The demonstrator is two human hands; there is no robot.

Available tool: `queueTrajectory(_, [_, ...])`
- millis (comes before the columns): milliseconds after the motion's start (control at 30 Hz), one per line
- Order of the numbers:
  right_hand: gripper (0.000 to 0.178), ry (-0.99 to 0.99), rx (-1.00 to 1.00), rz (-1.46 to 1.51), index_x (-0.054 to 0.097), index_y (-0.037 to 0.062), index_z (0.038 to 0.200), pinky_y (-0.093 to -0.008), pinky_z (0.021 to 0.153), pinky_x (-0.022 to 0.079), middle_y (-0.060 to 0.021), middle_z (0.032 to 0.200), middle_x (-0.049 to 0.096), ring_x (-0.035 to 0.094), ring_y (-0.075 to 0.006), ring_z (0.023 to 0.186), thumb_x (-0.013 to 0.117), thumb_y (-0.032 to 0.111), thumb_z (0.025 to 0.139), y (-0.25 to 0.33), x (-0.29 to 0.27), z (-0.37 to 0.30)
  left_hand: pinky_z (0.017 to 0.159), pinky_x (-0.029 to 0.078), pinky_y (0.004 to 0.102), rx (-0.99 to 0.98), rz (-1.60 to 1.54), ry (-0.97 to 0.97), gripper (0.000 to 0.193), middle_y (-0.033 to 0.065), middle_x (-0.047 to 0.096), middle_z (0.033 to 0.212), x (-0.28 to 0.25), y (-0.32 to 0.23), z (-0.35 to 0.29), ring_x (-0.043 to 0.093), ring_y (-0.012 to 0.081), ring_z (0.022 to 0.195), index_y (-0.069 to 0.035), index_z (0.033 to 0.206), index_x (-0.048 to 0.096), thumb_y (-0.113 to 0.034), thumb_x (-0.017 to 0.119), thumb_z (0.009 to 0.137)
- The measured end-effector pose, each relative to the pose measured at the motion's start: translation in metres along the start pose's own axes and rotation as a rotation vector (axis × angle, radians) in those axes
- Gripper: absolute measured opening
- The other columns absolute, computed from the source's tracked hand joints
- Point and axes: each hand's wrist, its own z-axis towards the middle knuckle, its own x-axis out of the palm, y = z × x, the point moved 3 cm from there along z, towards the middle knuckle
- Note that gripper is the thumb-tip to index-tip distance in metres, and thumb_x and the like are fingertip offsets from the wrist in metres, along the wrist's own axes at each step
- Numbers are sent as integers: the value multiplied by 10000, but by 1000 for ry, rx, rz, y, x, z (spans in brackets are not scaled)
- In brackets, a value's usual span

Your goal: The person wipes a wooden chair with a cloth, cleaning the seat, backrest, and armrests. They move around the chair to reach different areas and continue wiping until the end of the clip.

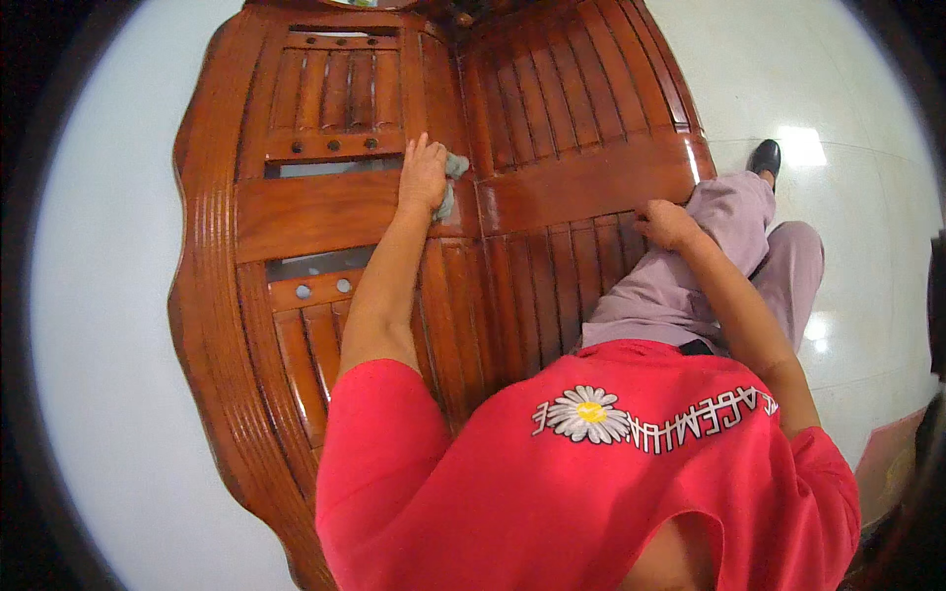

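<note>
My left hand reaches forward over the wooden backrest of a bench. It presses a crumpled grey-green cloth against the wood, close to where backrest and seat meet. Part of the cloth is hidden under the palm. Lower and to the right, my right hand rests at the edge between the slatted seat and my thigh. Its fingers are curled in, and nothing shows in them. The wood is glossy reddish brown, with slats, round holes and open slots in the backrest.
The backrest has a wavy outer rim beside a pale wall. On the right lies a shiny light tiled floor, where my black shoe stands. A reddish panel leans at the lower right.
</note>
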Motion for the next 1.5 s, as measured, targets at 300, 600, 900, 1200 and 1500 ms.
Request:
queueTrajectory(300, [284, -108, -53, 56, 712, 37, 1064, -478, 847, 538, -221, 1022, 708, 668, -419, 978, 657, 245, 879, 11, -3, -5, 1120, 422, 465, -314, -878, 228, 509, 165, 610, 1369, 35, -138, -154, 520, 387, 1318, -27, 1288, 633, 111, 518, 812])
queueTrajectory(600, [349, -199, -105, 54, 608, 68, 1245, -478, 975, 504, -207, 1279, 604, 596, -418, 1143, 630, 181, 917, 34, -13, -11, 1245, 191, 487, -1006, -672, -5, 783, 129, 165, 1694, 96, -264, -101, 167, 354, 1554, -115, 1616, 254, 15, 601, 926])
queueTrajectory(900, [577, -611, -68, -299, 435, 102, 1511, -474, 1195, 303, -141, 1596, 371, 344, -347, 1471, 556, 385, 1023, 26, -79, 129, 1266, 197, 456, -641, -604, -109, 783, 80, 186, 1690, 165, -59, 97, 149, 304, 1561, -166, 1620, 252, 26, 560, 926])
queueTrajectory(1200, [707, -508, 45, -556, 334, 114, 1589, -479, 1265, 133, -116, 1673, 239, 170, -310, 1558, 457, 534, 1034, 1, -78, 156, 1237, 156, 549, -841, -685, 86, 711, 163, 117, 1686, 137, -147, 14, 111, 435, 1539, -225, 1622, 262, -162, 593, 996])
queueTrajectory(1500, [705, -459, 56, -576, 345, 108, 1584, -530, 1244, 146, -142, 1674, 226, 168, -350, 1552, 498, 499, 1018, 13, -83, 157, 1262, 85, 536, -685, -648, -2, 744, 154, 188, 1684, 179, -29, 232, 200, 420, 1519, -295, 1632, 225, -320, 613, 997])
